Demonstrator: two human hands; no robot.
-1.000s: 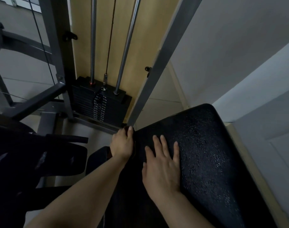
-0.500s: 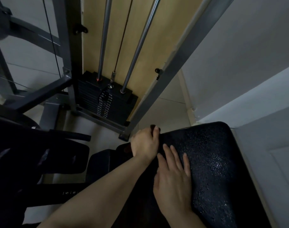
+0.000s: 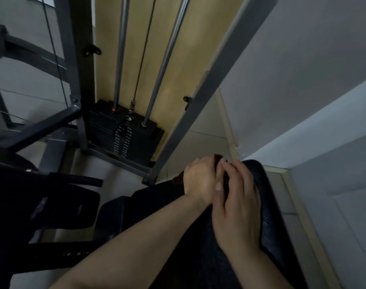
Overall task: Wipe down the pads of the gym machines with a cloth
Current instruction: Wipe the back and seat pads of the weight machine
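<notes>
The left hand (image 3: pixel 198 180) curls round a dark brownish cloth (image 3: pixel 218 158), bits of which show above and left of the knuckles, at the far corner of the black pad (image 3: pixel 267 205). The right hand (image 3: pixel 238 207) lies just beside it, touching it, fingers bent at that same corner; whether it pinches cloth or pad I cannot tell. The pad's long axis runs from the hands back toward the person, so most unwiped surface probably lies nearer than both hands. Behind stands the weight stack (image 3: pixel 125 134); its plate markings are too small to read.
</notes>
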